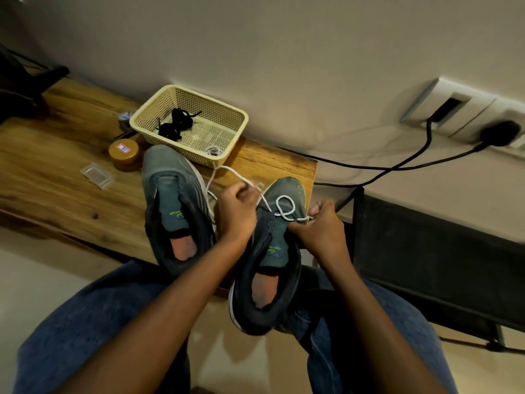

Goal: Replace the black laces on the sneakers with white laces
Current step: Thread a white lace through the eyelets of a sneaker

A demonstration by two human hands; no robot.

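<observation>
Two hands work on the right sneaker (272, 251): the left hand (237, 211) and the right hand (321, 226) each pinch one end of the white lace (285, 209), held apart. Black laces (174, 125) already lie in the basket (227, 115) at eleven o'clock. I judge the first eyelets are being threaded; next, even both ends and cross them upward.

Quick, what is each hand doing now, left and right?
Left hand: fingers curled, gripping the white lace.
Right hand: fingers pinching the other end of the white lace at the right sneaker.
</observation>
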